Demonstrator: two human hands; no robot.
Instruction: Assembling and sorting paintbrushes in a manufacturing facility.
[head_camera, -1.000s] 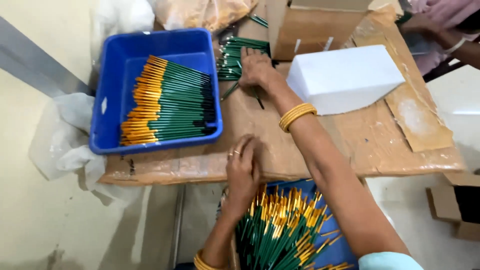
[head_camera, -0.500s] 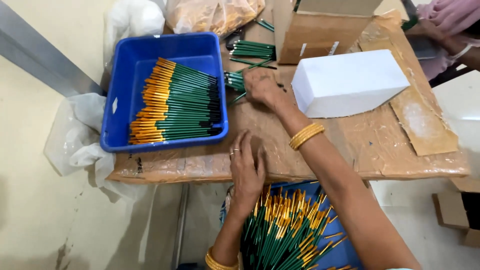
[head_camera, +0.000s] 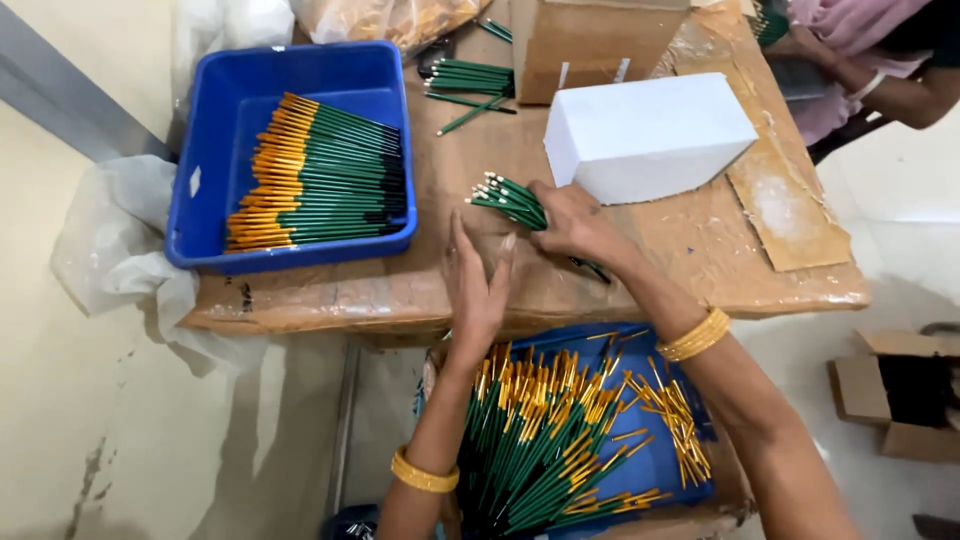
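Observation:
My right hand (head_camera: 572, 222) grips a small bundle of green pencils (head_camera: 508, 199) on the brown table (head_camera: 650, 270), just in front of a white box (head_camera: 645, 135). The pencil tips point left, away from the hand. My left hand (head_camera: 478, 285) hovers beside it with fingers straight and apart, holding nothing. Below the table edge, a blue tray (head_camera: 655, 460) on my lap holds a loose heap of green pencils with yellow ends (head_camera: 545, 440). A blue bin (head_camera: 290, 150) at the table's left holds several neatly stacked pencils.
More green pencils (head_camera: 470, 85) lie by a cardboard box (head_camera: 590, 40) at the back. A clear bag (head_camera: 400, 18) sits at the far edge. Another person's arm (head_camera: 890, 90) shows at the top right. An open carton (head_camera: 900, 395) stands on the floor right.
My right hand has pulled a bundle of pencils from the back pile toward the table's front. My left hand has lifted off the table with its fingers spread.

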